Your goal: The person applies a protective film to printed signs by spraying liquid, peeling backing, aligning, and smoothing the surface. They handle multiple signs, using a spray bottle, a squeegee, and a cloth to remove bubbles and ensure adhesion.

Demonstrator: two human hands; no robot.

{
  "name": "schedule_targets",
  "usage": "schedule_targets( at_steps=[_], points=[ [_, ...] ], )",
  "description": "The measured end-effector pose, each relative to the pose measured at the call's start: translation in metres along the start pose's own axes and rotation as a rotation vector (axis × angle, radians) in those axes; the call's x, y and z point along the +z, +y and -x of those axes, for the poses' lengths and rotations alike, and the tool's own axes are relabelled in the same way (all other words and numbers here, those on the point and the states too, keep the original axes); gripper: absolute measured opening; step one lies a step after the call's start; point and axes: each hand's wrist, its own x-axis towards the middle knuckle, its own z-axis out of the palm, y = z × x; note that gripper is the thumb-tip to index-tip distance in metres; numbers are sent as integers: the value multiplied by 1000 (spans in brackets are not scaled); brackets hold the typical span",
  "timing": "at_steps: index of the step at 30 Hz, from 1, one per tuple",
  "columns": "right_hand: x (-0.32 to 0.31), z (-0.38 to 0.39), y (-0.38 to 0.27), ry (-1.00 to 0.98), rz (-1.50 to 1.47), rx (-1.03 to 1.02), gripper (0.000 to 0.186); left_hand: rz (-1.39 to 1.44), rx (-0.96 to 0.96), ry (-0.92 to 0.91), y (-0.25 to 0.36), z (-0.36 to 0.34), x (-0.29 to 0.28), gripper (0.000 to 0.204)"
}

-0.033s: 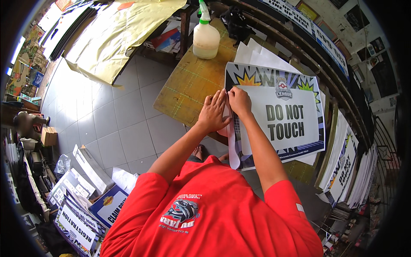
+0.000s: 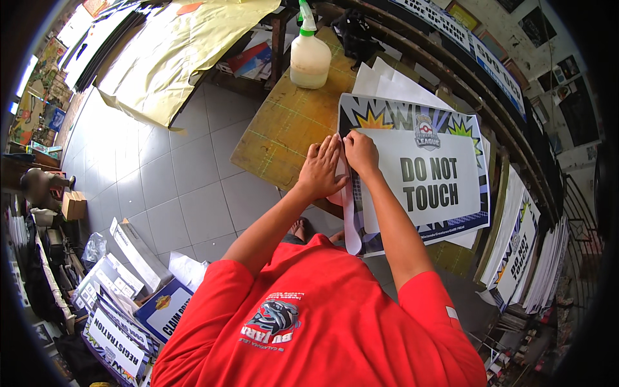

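Note:
A printed sign (image 2: 438, 209) with a white panel, bold dark lettering and a starburst border lies on a yellow cutting board (image 2: 264, 135), over white sheets (image 2: 380, 84). A pale narrow strip (image 2: 352, 232) runs along its left edge and curls at the lower end. My left hand (image 2: 320, 169) rests with straightened fingers over this strip, at the sign's left side. Just right of it, my right hand (image 2: 361, 153) has its fingers bent and pinched at the sign's left edge, near the upper end of the strip; exactly what the fingertips hold is partly hidden.
A spray bottle (image 2: 309, 61) stands at the board's back, beside black cloth (image 2: 354, 35). Yellow paper (image 2: 174, 58) covers a surface at upper left, over the tiled floor (image 2: 193, 193). More signs lean at lower left (image 2: 116, 342) and right (image 2: 516, 251). A dark railing (image 2: 541, 187) curves along the right.

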Motion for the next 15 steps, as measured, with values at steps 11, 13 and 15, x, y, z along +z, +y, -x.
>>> schedule_targets(
  at_steps=[11, 13, 15],
  points=[
    [-8, 2, 10, -2, -50, 19, 17, 94, 12, 13, -9, -19, -10, 79],
    [-11, 3, 5, -13, -27, -8, 16, 127, -12, 45, -26, -33, -4, 77],
    [-10, 2, -1, -2, 25, -87, 16, 127, -36, 76, -34, -40, 1, 76]
  ],
)
